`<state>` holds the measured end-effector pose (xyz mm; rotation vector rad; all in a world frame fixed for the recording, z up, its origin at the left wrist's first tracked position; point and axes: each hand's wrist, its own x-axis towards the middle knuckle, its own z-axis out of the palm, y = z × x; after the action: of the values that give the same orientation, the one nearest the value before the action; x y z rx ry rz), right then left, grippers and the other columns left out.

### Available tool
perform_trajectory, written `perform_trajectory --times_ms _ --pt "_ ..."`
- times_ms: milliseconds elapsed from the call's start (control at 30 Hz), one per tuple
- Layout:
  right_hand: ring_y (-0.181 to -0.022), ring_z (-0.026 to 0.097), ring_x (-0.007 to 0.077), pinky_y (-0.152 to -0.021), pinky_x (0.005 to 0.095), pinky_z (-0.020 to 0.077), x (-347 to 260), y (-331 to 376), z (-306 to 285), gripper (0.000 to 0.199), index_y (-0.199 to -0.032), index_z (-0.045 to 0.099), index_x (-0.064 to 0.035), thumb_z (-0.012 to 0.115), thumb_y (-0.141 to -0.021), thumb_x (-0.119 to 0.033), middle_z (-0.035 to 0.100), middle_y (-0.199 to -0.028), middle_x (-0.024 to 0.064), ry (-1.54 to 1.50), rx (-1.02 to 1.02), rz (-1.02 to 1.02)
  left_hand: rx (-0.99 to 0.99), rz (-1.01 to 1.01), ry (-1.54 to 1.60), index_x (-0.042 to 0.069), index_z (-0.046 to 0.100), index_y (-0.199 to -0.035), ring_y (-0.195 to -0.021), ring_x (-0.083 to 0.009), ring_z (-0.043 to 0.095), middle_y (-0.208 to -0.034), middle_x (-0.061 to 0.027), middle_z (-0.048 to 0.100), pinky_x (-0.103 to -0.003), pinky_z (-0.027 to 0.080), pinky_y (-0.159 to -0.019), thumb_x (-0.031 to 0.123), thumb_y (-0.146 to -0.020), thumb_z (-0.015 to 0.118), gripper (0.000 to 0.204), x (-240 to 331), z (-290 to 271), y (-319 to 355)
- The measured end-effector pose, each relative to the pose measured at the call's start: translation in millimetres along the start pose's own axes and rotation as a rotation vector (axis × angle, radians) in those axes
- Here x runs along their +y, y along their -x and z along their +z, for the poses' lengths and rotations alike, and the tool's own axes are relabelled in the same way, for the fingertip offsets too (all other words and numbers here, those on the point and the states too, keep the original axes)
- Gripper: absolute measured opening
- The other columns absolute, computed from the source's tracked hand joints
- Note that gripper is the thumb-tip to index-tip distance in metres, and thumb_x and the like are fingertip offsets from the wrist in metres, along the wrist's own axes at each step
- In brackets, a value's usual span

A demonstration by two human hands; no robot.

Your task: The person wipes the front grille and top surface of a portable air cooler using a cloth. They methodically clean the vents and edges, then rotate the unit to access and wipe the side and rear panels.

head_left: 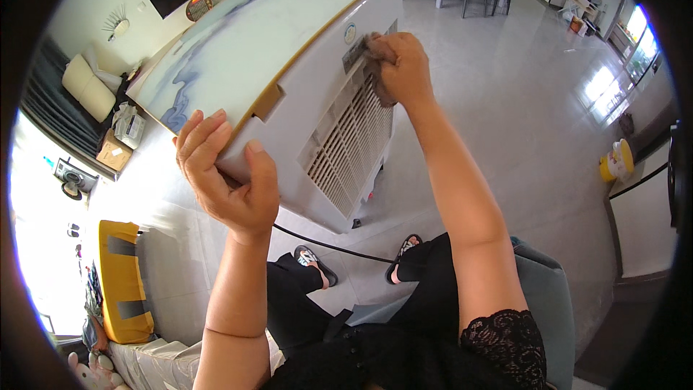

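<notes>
A large white air cooler [303, 94] with a marbled blue-and-white top and a slatted grille [350, 148] stands tilted in front of me. My left hand [227, 173] grips its near upper corner, thumb on the side wall and fingers over the top edge. My right hand [401, 65] presses a greyish cloth [377, 76] against the upper part of the grille side, just below a small round badge. My legs and sandalled feet show below the cooler.
A black cable [325, 245] runs across the glossy tiled floor under the cooler. A yellow cushion [123, 282] lies at lower left, a yellow-lidded tub [617, 161] at right. Chairs and a table stand at the far top, a dark screen at upper left.
</notes>
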<state>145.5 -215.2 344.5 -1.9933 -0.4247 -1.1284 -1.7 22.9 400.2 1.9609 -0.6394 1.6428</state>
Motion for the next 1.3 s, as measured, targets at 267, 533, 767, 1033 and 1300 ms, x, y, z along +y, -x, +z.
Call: perform_trajectory --times_ms 267,533,767,1033,1300 --pt "-0.102 0.055 0.035 -0.09 0.0386 0.0462 -76.6 35.1 -24.9 0.037 -0.098 0.067 -0.0009 0.056 -0.065 0.011 0.06 -0.104 0.0151 -0.16 -0.222 -0.086 0.019 -0.014 0.026 0.001 0.058 -0.104 -0.112 -0.0347 0.055 -0.107 -0.014 0.064 -0.046 0.038 -0.101 0.002 -0.072 0.062 0.032 1.6 1.1 -1.7" --pt "-0.093 0.055 0.0299 -0.081 0.0376 0.0467 -149.8 73.4 -32.4 0.031 -0.095 0.068 -0.0062 0.068 -0.065 0.002 0.057 -0.101 0.0085 -0.34 -0.354 -0.237 0.006 -0.005 0.011 0.001 0.058 -0.104 -0.11 -0.0358 0.056 -0.108 -0.0143 0.064 -0.047 0.038 -0.1 0.001 -0.071 0.063 0.033 -1.9 -2.5 -2.5" --pt "-0.092 0.056 0.028 -0.077 0.0378 0.0477 -142.1 64.9 -29.1 0.027 -0.093 0.069 -0.0088 0.07 -0.067 -0.002 0.058 -0.102 0.0065 -0.127 -0.263 -0.36 0.002 -0.004 0.024 0.001 0.058 -0.104 -0.111 -0.0363 0.055 -0.108 -0.0149 0.063 -0.047 0.038 -0.1 0.001 -0.071 0.063 0.033 -5.2 -6.4 -1.4" --pt "-0.093 0.058 0.0269 -0.075 0.0375 0.0474 -80.5 29.8 -26.0 0.024 -0.087 0.07 -0.0112 0.075 -0.064 -0.006 0.058 -0.098 0.0054 0.115 -0.153 -0.405 0.034 -0.011 0.051 0.001 0.058 -0.103 -0.111 -0.0355 0.055 -0.107 -0.0144 0.063 -0.047 0.038 -0.101 0.001 -0.071 0.062 0.033 -3.8 1.4 1.0" --pt "-0.092 0.056 0.0265 -0.077 0.0363 0.0468 -122.8 54.7 -26.0 0.017 -0.086 0.069 -0.0127 0.069 -0.069 -0.009 0.057 -0.098 0.0053 -0.129 -0.231 -0.356 0.007 -0.036 0.052 0.001 0.058 -0.103 -0.11 -0.0354 0.055 -0.107 -0.0144 0.064 -0.047 0.036 -0.101 0.001 -0.071 0.063 0.032 -4.2 -2.0 -1.6"
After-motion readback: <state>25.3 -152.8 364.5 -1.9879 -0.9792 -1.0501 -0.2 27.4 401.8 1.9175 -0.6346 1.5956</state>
